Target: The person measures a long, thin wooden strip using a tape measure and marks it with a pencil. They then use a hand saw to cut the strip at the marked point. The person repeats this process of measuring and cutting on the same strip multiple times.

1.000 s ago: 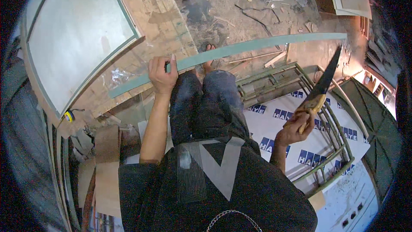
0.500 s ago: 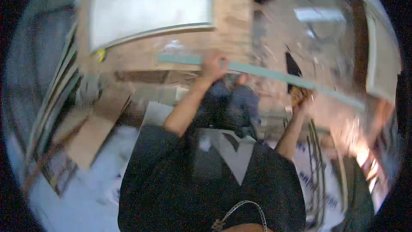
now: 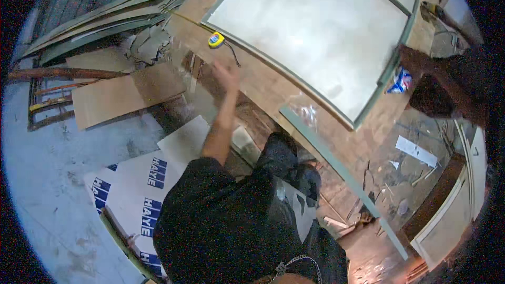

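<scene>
My left hand (image 3: 226,76), blurred by motion, reaches out with nothing visible in it. Just beyond its fingers, a yellow tape measure (image 3: 215,40) lies on the wooden board (image 3: 263,76), with a dark strap trailing from it. A long grey-green strip (image 3: 336,165) runs along the board's near edge and juts out past it to the right. Beside the strip's overhanging part, my right hand (image 3: 363,220) is small and partly hidden. It grips what looks like a handsaw with a dark blade (image 3: 368,179).
A white panel with grey-green edging (image 3: 310,31) covers most of the board. A blue-and-white packet (image 3: 401,81) is near a dark brown object (image 3: 447,81). Long strips (image 3: 115,10) are stacked far left; cardboard (image 3: 113,97) lies below them. Scraps litter the floor at right.
My left hand has let go of the grey-green strip and moved left toward the tape measure. The view has turned, so the strip now slants more steeply. My right hand stays by the strip.
</scene>
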Tool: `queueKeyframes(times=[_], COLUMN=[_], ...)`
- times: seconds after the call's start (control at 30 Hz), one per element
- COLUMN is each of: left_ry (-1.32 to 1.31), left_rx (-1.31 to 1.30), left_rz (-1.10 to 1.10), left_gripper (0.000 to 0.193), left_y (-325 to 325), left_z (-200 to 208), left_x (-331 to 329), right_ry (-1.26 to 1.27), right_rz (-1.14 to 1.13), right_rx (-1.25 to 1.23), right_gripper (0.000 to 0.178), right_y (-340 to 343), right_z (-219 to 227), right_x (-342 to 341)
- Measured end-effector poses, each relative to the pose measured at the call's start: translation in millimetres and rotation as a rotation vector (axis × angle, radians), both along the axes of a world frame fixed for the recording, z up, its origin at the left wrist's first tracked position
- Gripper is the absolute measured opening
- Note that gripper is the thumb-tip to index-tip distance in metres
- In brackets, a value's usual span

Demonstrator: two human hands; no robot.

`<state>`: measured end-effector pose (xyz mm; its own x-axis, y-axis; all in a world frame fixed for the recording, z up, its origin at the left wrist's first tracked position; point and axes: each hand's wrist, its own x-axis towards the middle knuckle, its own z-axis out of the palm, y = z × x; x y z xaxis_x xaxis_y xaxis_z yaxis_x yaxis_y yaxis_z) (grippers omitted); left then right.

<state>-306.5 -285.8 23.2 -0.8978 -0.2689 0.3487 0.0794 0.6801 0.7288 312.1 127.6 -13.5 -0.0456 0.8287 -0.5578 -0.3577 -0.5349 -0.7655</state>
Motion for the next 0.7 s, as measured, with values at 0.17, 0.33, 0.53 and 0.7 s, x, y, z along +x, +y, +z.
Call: queueKeyframes(times=[0.17,0.33,0.53,0.7], left_ry=[-0.502,-0.622,-0.652,-0.218], left_rx=[0.012,0.023,0.156,0.251], left_rz=[0.279,0.165,-0.175,-0.148], left_gripper=[0.095,0.096,0.073,0.066], left_y=[-121,-83,-204,-91], left_z=[-13,-59,-106,-65], left_x=[-183,-215,-209,-26], right_ry=[-0.108,-0.164,-0.036,-0.021], right_rz=[0.013,-0.056,-0.009,-0.032], right_rx=[-0.005,0.073,0.034,0.121], right_gripper=[0.021,0.021,0.02,0.02], right_y=[-6,-27,-11,22], right_z=[11,32,16,36], right_x=[-30,-30,-6,17])
